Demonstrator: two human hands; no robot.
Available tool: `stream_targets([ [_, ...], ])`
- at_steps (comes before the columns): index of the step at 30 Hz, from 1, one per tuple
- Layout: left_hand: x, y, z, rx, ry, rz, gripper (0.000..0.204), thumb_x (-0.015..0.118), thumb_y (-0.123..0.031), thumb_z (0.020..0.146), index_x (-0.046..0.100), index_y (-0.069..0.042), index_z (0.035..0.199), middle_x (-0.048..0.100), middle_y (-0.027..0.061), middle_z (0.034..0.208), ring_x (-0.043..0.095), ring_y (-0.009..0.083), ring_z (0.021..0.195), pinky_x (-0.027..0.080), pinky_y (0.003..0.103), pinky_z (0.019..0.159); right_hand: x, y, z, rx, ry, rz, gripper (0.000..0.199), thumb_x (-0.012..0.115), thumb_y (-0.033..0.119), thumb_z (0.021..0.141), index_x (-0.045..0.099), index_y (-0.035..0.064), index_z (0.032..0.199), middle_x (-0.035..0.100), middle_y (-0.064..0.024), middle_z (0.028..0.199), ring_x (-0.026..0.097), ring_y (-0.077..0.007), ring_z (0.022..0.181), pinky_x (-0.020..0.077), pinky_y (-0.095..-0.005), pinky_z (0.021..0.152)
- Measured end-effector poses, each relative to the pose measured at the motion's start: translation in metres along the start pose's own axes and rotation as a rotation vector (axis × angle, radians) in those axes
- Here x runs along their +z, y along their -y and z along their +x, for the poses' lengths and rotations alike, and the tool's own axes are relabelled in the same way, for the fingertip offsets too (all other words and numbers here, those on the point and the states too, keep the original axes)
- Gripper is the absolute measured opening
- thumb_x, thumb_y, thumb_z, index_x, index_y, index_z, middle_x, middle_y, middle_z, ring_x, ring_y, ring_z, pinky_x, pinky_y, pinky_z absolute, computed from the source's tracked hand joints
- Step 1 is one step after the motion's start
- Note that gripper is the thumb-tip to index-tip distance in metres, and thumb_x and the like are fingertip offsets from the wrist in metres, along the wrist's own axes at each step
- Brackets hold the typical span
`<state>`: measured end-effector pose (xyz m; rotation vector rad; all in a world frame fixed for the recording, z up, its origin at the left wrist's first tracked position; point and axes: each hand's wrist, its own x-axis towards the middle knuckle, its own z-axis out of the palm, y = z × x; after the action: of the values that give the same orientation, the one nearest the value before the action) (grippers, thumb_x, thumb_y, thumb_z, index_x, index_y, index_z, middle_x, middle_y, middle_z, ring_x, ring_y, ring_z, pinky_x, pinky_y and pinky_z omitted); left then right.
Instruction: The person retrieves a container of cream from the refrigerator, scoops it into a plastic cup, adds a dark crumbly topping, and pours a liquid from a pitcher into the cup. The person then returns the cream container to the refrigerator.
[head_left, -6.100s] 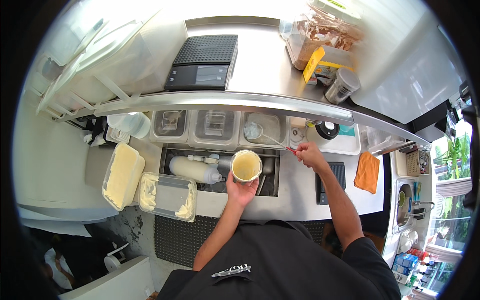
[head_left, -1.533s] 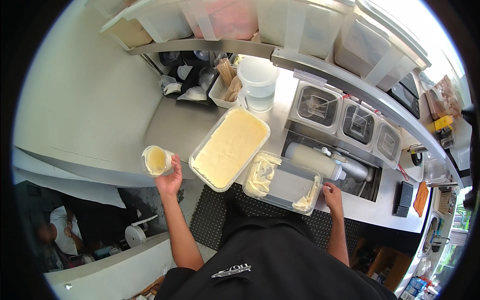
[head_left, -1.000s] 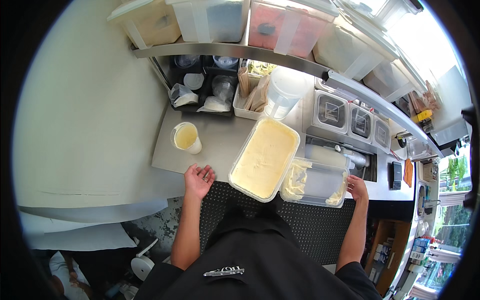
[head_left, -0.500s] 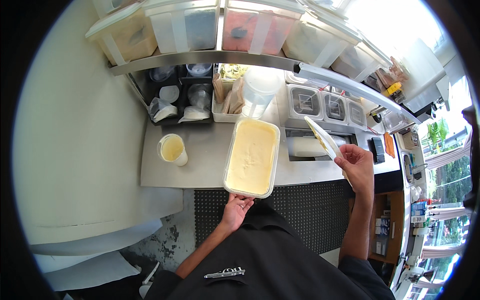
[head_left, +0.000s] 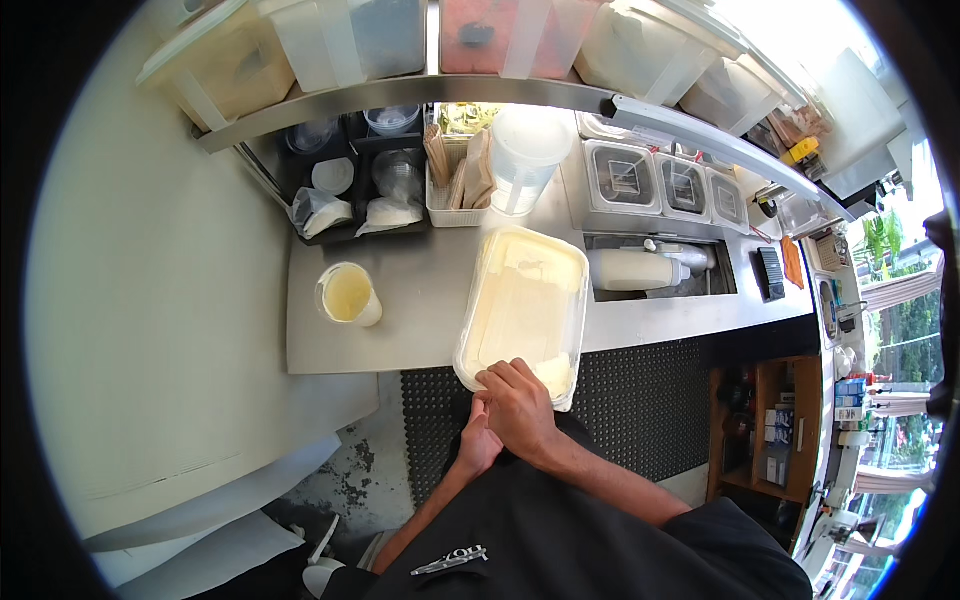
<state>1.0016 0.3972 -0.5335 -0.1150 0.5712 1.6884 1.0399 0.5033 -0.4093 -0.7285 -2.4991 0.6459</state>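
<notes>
currently, head view | right hand [head_left: 520, 408] lies fingers together on near edge of lidded cream tub [head_left: 522, 315], likely to steady it; left hand [head_left: 478, 440] tucked beneath, fingers cannot tell | tub overhangs steel counter [head_left: 420, 320] front edge | cup [head_left: 347, 295] of yellow drink stands apart, left | black mat [head_left: 640, 400] below, bins on shelf [head_left: 420, 95] above

- The right hand [head_left: 520, 410] no longer holds up the clear lid; it now rests on the near end of the lidded tub [head_left: 522, 310].
- The left hand [head_left: 478, 445] sits just beneath it.
</notes>
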Motion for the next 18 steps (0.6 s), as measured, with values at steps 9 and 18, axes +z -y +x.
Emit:
stream_targets([
  [9, -0.019, 0.001, -0.001, 0.105, 0.155, 0.149, 0.079, 0.067, -0.028, 0.094, 0.018, -0.011, 0.155, 0.035, 0.0102, 0.149, 0.035, 0.0243, 0.143, 0.033, 0.042, 0.115, 0.035, -0.027, -0.008, 0.047, 0.213, -0.044, 0.016, 0.074, 0.01, 0.072, 0.064, 0.004, 0.084, 0.061, -0.0078, 0.087, 0.059, -0.0281, 0.084, 0.0525, -0.0382, 0.075],
  [18, -0.014, 0.008, 0.018, 0.214, -0.099, 0.269, 0.046, 0.065, -0.019, 0.098, 0.044, -0.002, 0.135, 0.06, 0.0119, 0.128, 0.059, 0.0223, 0.12, 0.045, 0.043, 0.11, -0.019, -0.142, 0.087, 0.243, -0.193, 0.041, 0.022, 0.071, 0.014, 0.088, 0.068, -0.0003, 0.104, 0.068, -0.0145, 0.099, 0.065, -0.0303, 0.089, 0.051, -0.0411, 0.08],
])
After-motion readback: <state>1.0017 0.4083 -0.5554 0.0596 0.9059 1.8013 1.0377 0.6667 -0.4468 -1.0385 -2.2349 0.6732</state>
